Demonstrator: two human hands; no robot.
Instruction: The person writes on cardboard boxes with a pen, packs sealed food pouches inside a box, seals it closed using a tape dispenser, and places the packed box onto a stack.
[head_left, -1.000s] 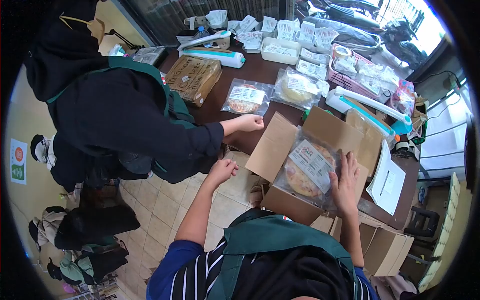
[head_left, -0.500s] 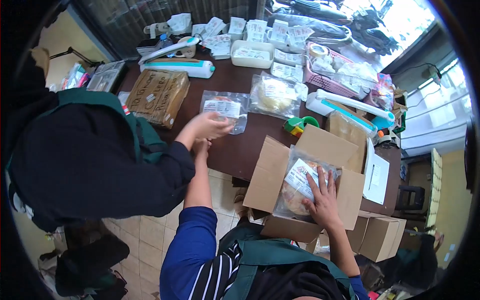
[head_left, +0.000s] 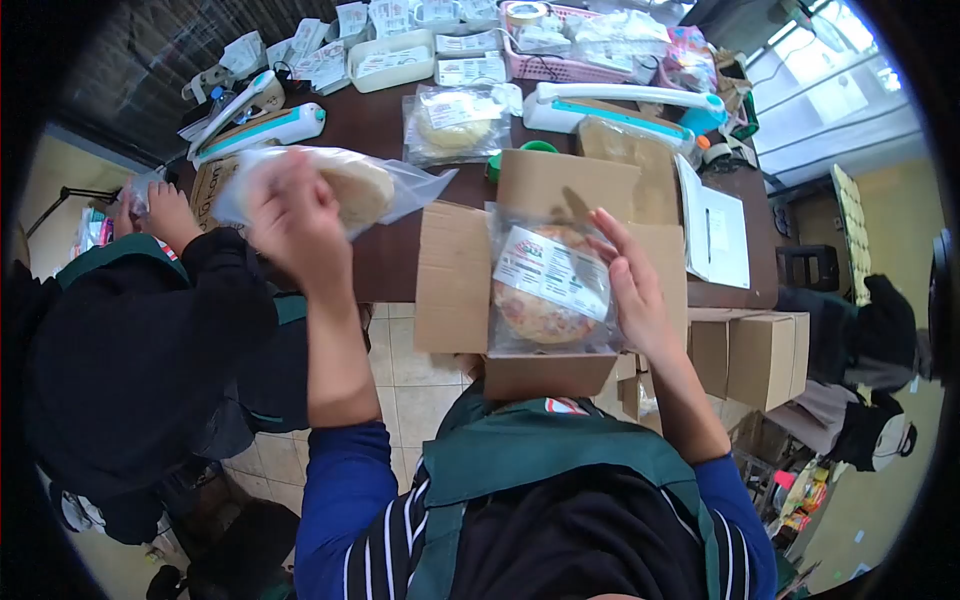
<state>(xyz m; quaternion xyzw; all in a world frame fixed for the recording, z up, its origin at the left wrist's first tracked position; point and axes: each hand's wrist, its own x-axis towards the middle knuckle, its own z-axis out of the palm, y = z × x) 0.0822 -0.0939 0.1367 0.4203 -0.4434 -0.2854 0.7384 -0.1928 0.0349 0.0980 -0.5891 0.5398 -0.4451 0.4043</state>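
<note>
- At a dark table point(head_left: 385, 270), a person works over an open box point(head_left: 455, 285), a bagged pizza point(head_left: 545, 300) lying face up between its spread flaps.
- The left hand point(head_left: 300, 225), blurred, is raised left of the box, its fingers clamped on the left part of a clear bag point(head_left: 408, 188); the bag's pale disc point(head_left: 362, 195) sits just right of the fingers, clear of the tabletop.
- The right hand point(head_left: 636, 295) is open at the box's right side, fingers slightly apart and gripping nothing, their tips at the right edge of the pizza's bag; whether they touch it, one cannot tell.
- Beyond the box are another bagged disc point(head_left: 455, 130), a green dispenser point(head_left: 494, 166) and a white-and-teal sealer point(head_left: 560, 112).
- A notebook point(head_left: 718, 240) lies to the right, near a brown parcel point(head_left: 630, 150).
- At left, a co-worker point(head_left: 150, 330) in dark clothing reaches toward the table.
</note>
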